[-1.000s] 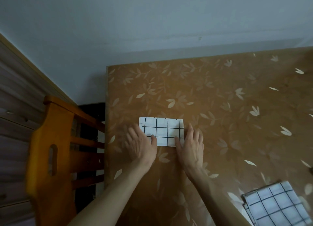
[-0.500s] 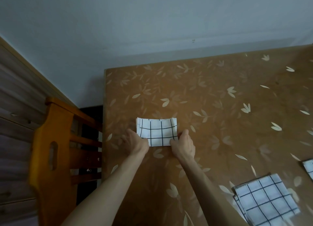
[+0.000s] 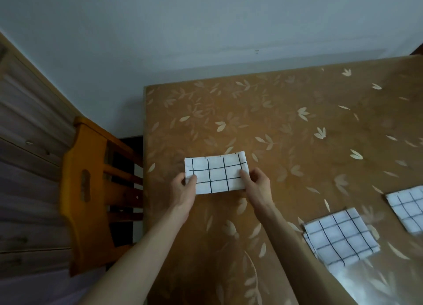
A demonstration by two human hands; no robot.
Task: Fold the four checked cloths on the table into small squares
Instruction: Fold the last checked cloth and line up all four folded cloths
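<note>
— Nearby? What stands in the way?
— Orange wooden chair (image 3: 91,190) just off the table's (image 3: 286,112) left edge. Two folded checked squares toward the right edge: one (image 3: 341,238) near the front, another (image 3: 407,208) cut off by the frame. Nothing across the work.
— Hands, cloth?
— Folded checked cloth (image 3: 216,174), an oblong near the left edge, near side lifted. Left hand (image 3: 183,190) pinching its left end, thumb on top; right hand (image 3: 257,183) pinching the right end likewise.
— Hidden?
— Fingers beneath the cloth. Fourth cloth: cannot tell.
</note>
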